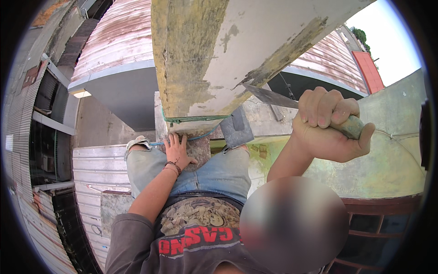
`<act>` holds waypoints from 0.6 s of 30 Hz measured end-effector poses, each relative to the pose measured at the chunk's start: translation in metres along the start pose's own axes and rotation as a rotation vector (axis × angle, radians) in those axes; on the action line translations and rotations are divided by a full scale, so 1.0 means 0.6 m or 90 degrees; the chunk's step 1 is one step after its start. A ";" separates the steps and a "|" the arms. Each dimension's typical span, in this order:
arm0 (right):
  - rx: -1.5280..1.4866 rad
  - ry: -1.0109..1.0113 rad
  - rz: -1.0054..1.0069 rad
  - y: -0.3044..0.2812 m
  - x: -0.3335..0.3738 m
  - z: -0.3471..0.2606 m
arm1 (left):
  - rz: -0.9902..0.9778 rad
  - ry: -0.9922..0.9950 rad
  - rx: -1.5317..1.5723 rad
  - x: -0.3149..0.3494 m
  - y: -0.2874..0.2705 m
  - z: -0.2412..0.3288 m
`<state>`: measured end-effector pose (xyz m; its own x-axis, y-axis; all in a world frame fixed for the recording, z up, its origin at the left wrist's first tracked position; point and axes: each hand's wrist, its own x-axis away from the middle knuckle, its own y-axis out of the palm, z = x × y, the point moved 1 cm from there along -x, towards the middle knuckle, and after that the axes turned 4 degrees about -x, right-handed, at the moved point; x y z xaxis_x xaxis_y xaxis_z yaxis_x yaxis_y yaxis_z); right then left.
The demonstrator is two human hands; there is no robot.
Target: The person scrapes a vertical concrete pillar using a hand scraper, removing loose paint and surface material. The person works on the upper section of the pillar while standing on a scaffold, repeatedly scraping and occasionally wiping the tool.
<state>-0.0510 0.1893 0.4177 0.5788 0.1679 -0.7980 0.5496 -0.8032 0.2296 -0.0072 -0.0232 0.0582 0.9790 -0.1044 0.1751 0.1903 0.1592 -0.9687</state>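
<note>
My right hand (331, 118) is raised at the right, its fingers wrapped round the worn, rounded handle of a bladed tool (276, 98). The tool's flat grey metal blade points left. Its tip meets the edge of a pillar (246, 50) with flaking yellow and white paint, beside dark bare patches. My left hand (178, 153) lies spread on a rough concrete ledge (197, 153) between my legs, at the pillar's foot. A green cord (196, 119) runs round the pillar's lower end. To the right of that end sits a dark grey flat piece (237, 128) with a raised block on it.
A blue cord (205, 135) loops by the ledge. Corrugated roofs (114, 41) spread beyond the pillar and below at left (102, 164). A pale green wall (378, 160) with a thin cable stands at right, above dark window panes (365, 223). A blurred oval covers the lower right.
</note>
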 end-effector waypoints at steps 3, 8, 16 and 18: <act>0.018 0.014 0.021 0.008 0.000 0.010 | 0.000 -0.001 -0.003 0.000 0.000 -0.001; 0.031 -0.021 0.036 0.013 0.005 0.001 | 0.003 -0.004 0.005 0.003 -0.002 -0.001; 0.084 -0.020 -0.008 0.019 0.013 0.003 | 0.015 0.003 0.014 0.003 0.001 0.000; 0.100 -0.019 -0.031 0.021 0.014 0.002 | 0.010 0.000 0.008 0.001 0.001 0.000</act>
<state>-0.0401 0.1798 0.4135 0.5344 0.1927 -0.8230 0.4735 -0.8748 0.1026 -0.0063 -0.0231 0.0575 0.9819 -0.1020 0.1597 0.1756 0.1724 -0.9692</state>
